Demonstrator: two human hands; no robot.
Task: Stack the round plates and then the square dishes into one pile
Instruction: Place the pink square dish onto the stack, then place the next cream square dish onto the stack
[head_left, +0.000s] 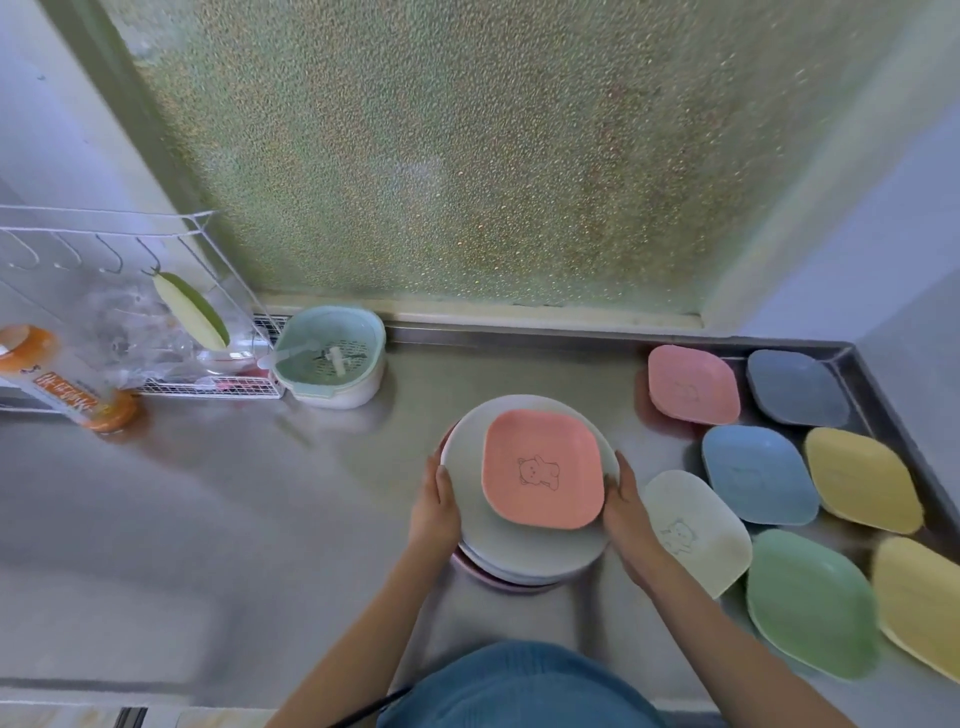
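Observation:
A pile of round plates (524, 551) stands on the steel counter in front of me, white on top and pinkish at the bottom. A pink square dish (543, 467) with a bear drawing lies on top of it. My left hand (435, 506) holds the pile's left rim, thumb over the edge. My right hand (626, 512) holds the right rim beside the pink dish. To the right lie several loose square dishes: white (696, 530), pink (693, 384), blue (758, 473), dark blue (797, 387), yellow (862, 480), green (813, 605) and a second yellow one (922, 605).
A mint strainer bowl (330, 356) sits at the back left next to a white wire rack (156, 332). An orange bottle (67, 384) stands at the far left. Frosted glass (467, 156) rises behind the counter, whose raised rim (883, 410) runs along the right.

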